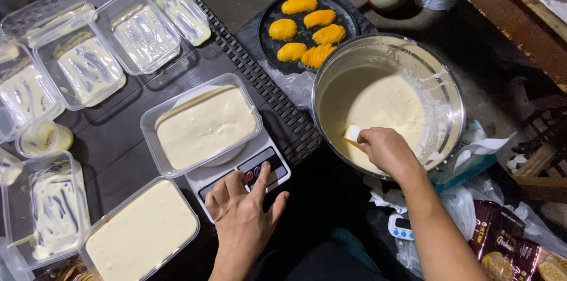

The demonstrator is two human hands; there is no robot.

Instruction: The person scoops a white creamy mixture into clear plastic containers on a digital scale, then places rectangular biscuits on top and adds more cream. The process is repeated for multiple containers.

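While the left hand (242,213) lies spread with a fingertip on the scale (248,169) buttons and the right hand (387,150) grips the spatula (353,134) in the bowl (449,98), a nudge risks tipping the full tub (204,124) on the scale.

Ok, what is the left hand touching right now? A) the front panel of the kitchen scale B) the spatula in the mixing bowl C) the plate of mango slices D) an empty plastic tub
A: the left hand has a fingertip on the front panel of the kitchen scale, which carries a filled tub; the right hand is the one holding the spatula in the bowl.
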